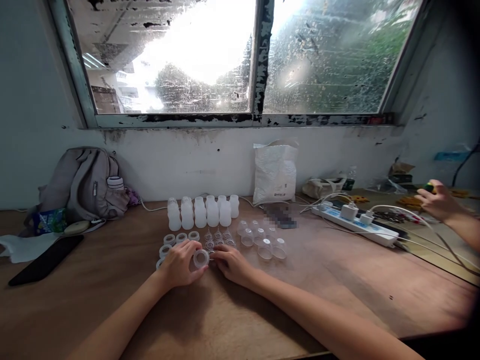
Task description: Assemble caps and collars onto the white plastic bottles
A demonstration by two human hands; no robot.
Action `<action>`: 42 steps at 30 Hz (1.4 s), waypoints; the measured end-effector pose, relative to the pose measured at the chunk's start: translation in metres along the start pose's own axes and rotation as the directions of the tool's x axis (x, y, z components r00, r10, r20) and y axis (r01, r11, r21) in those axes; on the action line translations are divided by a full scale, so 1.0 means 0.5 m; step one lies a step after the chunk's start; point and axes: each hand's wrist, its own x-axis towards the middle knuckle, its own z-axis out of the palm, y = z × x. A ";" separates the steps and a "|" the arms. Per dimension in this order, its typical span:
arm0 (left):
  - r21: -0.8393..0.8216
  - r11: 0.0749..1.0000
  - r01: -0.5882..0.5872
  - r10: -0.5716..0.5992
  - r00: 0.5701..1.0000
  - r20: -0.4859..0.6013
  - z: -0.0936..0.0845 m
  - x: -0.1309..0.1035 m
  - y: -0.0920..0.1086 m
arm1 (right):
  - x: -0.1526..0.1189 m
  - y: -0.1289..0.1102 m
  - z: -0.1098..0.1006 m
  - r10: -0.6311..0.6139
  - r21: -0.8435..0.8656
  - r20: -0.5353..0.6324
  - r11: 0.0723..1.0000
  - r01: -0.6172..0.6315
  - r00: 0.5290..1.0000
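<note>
Pinching a clear plastic ring (201,258) in your left hand (180,263), you hold it just above the wooden table (262,310); your right hand (231,263) rests beside it, fingers loosely curled, among small clear cups (264,240).

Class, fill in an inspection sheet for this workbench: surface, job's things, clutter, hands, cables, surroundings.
Surface: wooden table, under a dirty window.
Job's things: ring in left hand; right hand rests on small parts by it; bottles, rings, clear cups behind.
Clutter: backpack, phone, white bag.
Hands: left grips ring; right loosely curled, holding nothing clear.
Cables: power strip with white leads.
Surroundings: another person's hand at right.
</note>
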 end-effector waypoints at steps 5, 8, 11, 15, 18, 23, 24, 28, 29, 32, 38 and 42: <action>-0.006 1.000 -0.012 0.012 0.995 -0.102 0.004 -0.004 -0.003 | -0.003 -0.021 -0.017 -0.071 0.043 0.033 0.997 0.069 0.997; -0.018 1.000 -0.005 0.002 0.994 -0.113 0.006 -0.006 -0.004 | -0.004 -0.033 -0.025 -0.133 0.062 0.090 0.990 0.128 0.987; -0.015 1.000 0.008 -0.009 0.996 -0.084 0.009 -0.004 -0.003 | -0.005 -0.037 -0.025 -0.141 0.073 0.097 0.988 0.134 0.985; 0.002 1.000 0.028 -0.028 0.999 -0.026 0.017 0.001 -0.004 | -0.004 -0.035 -0.021 -0.110 0.129 0.036 0.986 0.105 0.993; 0.022 0.999 0.047 -0.047 0.999 0.011 0.022 0.002 -0.005 | -0.002 -0.030 -0.016 0.003 0.154 -0.084 0.988 0.010 0.996; 0.050 0.999 0.021 -0.025 0.997 0.078 0.028 0.000 -0.002 | 0.000 -0.024 -0.011 0.101 0.153 -0.178 0.986 -0.073 0.979; 0.057 0.998 0.007 -0.013 0.995 0.097 0.030 -0.001 0.000 | 0.001 -0.024 -0.011 0.099 0.149 -0.176 0.986 -0.073 0.979; 0.060 0.998 -0.014 0.005 0.988 0.157 0.034 -0.004 0.006 | 0.001 -0.023 -0.010 0.092 0.131 -0.150 0.989 -0.072 0.984; 0.051 0.999 -0.006 -0.002 0.988 0.156 0.035 -0.004 0.007 | 0.001 -0.023 -0.009 0.092 0.129 -0.145 0.989 -0.073 0.985; 0.008 0.999 0.047 -0.047 0.992 0.114 0.037 -0.002 0.008 | 0.001 -0.022 -0.006 0.094 0.127 -0.137 0.989 -0.076 0.986; -0.187 0.973 0.135 -0.126 0.990 0.062 0.040 0.005 0.008 | 0.000 -0.024 -0.006 0.088 0.127 -0.118 0.989 -0.073 0.989; -0.387 0.891 0.237 -0.239 0.970 0.042 0.033 0.010 0.016 | -0.001 -0.028 -0.011 0.048 0.193 -0.091 0.981 -0.029 0.995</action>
